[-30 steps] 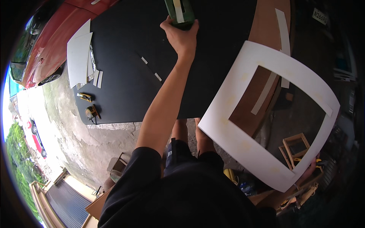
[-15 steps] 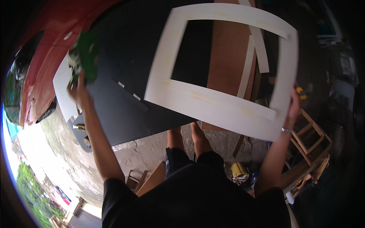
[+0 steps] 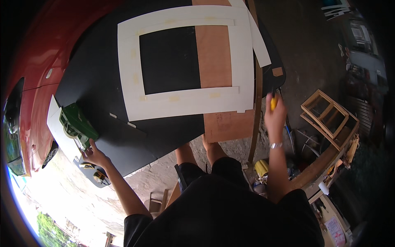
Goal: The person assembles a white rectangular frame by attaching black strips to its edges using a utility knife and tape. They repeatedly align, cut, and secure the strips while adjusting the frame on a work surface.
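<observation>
A white rectangular frame of joined strips (image 3: 185, 106), with pale yellowish patches, lies flat on the black tabletop (image 3: 103, 74) and partly over a brown board (image 3: 228, 127). My left hand (image 3: 96, 155) is at the table's left edge, fingers apart. Its fingertips are at the lower end of a green tape dispenser (image 3: 81, 122) that rests on the table; whether they touch it I cannot tell. To the right of the table my right hand (image 3: 275, 115) is closed around a yellow-and-black handheld tool (image 3: 273, 102), its far end blurred.
A loose white strip (image 3: 259, 45) overlaps the frame's right side. By my left hand lie a yellow-and-black tool (image 3: 86, 166) and a round tape measure (image 3: 98, 177). Wooden frames (image 3: 329, 117) stand at right; a red car (image 3: 41, 78) is close on the left.
The white frame has gone from my raised right hand down onto the table. The green tape dispenser has come down onto the table's left edge, and my left hand has opened beside it.
</observation>
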`<state>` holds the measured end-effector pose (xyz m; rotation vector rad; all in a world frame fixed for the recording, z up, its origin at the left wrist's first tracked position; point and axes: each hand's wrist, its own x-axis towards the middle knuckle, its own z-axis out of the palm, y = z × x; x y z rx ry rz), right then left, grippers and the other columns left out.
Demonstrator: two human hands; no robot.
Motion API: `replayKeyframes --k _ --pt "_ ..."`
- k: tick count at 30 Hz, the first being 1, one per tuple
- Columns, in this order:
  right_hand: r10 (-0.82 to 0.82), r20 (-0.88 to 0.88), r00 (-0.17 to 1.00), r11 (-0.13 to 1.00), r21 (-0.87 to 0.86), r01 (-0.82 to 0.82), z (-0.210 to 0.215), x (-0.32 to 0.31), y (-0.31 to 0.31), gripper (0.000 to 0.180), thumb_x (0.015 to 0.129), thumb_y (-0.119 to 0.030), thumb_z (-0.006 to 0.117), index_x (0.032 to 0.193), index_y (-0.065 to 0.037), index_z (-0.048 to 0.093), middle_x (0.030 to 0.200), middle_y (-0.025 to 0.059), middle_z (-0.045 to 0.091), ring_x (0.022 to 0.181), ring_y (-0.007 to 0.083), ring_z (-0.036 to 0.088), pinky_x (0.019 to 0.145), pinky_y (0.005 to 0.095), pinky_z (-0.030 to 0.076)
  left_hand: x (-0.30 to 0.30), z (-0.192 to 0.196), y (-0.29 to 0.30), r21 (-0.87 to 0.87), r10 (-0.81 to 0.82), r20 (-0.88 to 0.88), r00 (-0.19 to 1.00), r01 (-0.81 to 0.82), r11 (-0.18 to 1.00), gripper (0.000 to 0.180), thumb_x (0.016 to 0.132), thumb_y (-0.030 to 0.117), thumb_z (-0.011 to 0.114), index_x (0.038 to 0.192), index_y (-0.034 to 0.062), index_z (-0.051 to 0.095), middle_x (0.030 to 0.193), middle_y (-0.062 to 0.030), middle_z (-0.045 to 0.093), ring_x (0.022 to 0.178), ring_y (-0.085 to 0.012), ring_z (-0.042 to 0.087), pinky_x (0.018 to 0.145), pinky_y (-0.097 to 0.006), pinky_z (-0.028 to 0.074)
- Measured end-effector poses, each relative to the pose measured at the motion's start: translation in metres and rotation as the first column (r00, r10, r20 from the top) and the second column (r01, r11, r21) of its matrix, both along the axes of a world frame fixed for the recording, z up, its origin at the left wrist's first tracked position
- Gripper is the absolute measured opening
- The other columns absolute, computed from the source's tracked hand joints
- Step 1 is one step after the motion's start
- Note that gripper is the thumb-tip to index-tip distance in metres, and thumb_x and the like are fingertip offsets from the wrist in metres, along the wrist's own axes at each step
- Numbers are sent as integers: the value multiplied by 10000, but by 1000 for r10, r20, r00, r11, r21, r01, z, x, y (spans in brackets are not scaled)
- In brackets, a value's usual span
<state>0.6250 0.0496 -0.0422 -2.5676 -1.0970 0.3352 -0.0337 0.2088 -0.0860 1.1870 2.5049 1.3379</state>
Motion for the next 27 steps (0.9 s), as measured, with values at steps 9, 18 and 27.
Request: replayKeyframes --k 9,18,27 --pt "-177 -517 837 984 -97 148 -14 -43 -105 478 837 -383 830 989 -2 584 753 145 625 684 295 625 639 396 492 263 39 -41 -282 -868 -100 487 822 494 572 783 171 843 1283 90 576 1401 -147 557 1276 -324 530 1056 -451 421" --pt "-72 -1 997 989 -128 71 11 -24 -101 368 793 -221 827 995 -26 590 723 147 602 662 354 612 605 436 481 356 37 6 -500 -987 27 -156 853 -149 840 702 290 888 1434 164 494 1456 -79 482 1348 -324 458 1118 -486 403" --pt "-83 47 995 995 49 81 -20 -7 -124 334 683 -88 850 925 -45 625 814 133 621 760 351 631 667 435 493 365 46 13 -519 -987 46 -157 840 -158 860 662 270 904 1417 142 511 1367 -87 522 1220 -324 509 1043 -461 437"
